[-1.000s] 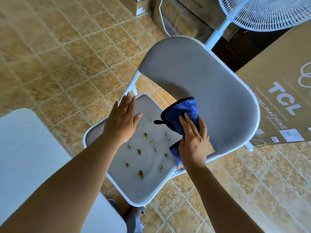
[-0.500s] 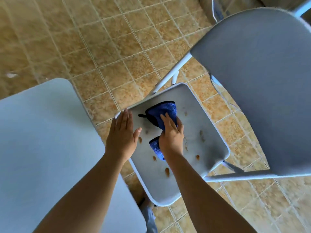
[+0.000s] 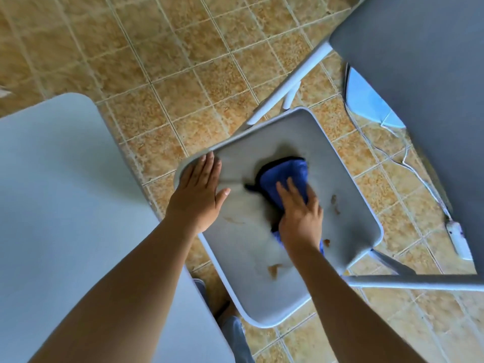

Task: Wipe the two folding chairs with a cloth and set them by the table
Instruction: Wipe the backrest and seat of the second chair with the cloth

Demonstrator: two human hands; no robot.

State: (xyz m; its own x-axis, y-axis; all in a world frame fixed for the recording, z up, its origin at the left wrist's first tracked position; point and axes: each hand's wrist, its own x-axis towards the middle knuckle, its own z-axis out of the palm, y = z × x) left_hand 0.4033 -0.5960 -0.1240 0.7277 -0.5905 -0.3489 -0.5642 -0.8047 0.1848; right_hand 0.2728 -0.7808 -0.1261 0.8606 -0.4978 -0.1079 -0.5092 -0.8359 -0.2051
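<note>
Since half a second ago our right hand (image 3: 301, 218) has swept the blue terry cloth (image 3: 285, 174) away from the left hand (image 3: 199, 189). The brown spots (image 3: 273, 269) nearer the wrists are now smeared. Neither grip closes: the right hand's straight fingers press the cloth, which lies lengthwise beneath them. The left palm stays flat on the corner of the folding chair's smooth, rounded grey seat (image 3: 348, 163).
</note>
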